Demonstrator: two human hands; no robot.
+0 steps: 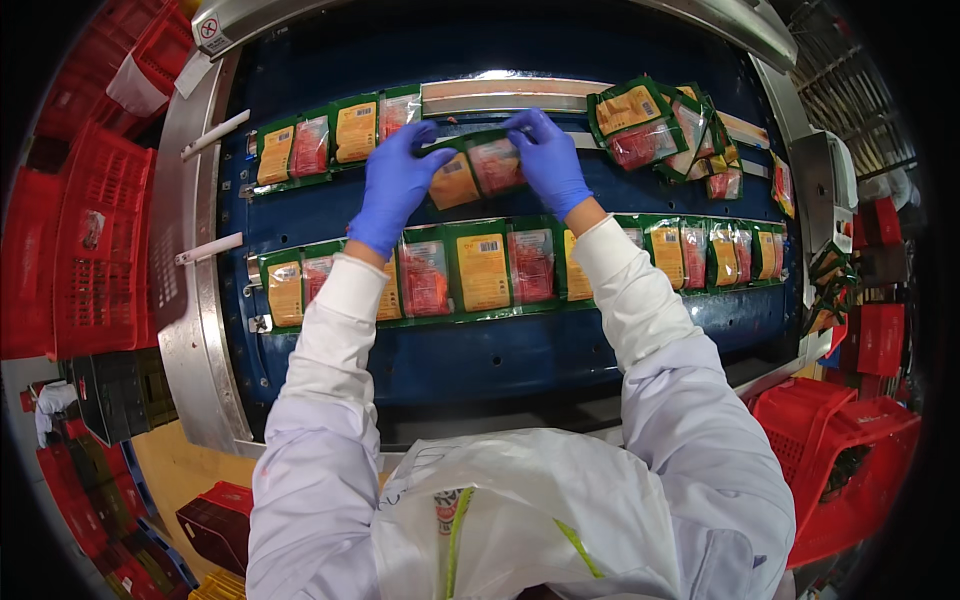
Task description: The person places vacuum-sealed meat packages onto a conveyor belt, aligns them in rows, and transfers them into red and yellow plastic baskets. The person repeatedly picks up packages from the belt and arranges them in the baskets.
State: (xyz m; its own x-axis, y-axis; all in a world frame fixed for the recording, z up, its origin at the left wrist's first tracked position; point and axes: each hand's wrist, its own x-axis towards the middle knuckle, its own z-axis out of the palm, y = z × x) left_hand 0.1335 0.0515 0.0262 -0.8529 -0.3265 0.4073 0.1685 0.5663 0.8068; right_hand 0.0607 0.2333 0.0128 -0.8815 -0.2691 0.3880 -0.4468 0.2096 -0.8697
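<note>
Both hands wear blue gloves. Between them they hold a green-edged food pouch [477, 171] with a yellow panel and a clear window, tilted above the blue bed of a metal machine. My left hand [397, 176] grips its upper left corner, my right hand [546, 159] its upper right corner. Left of it, similar pouches [355, 132] lie side by side along the far sealing bar [517, 96]. A longer row of pouches [482, 271] lies along the near bar, partly hidden by my forearms. To the right, several pouches [636, 124] are heaped loosely over the far bar.
The machine has a steel rim [196, 360] and two white rods [210, 249] at its left. Red crates [105, 247] stand at the left, and more red crates [847, 465] at the lower right. A control box [823, 187] is on the right edge, with pouches hanging below it.
</note>
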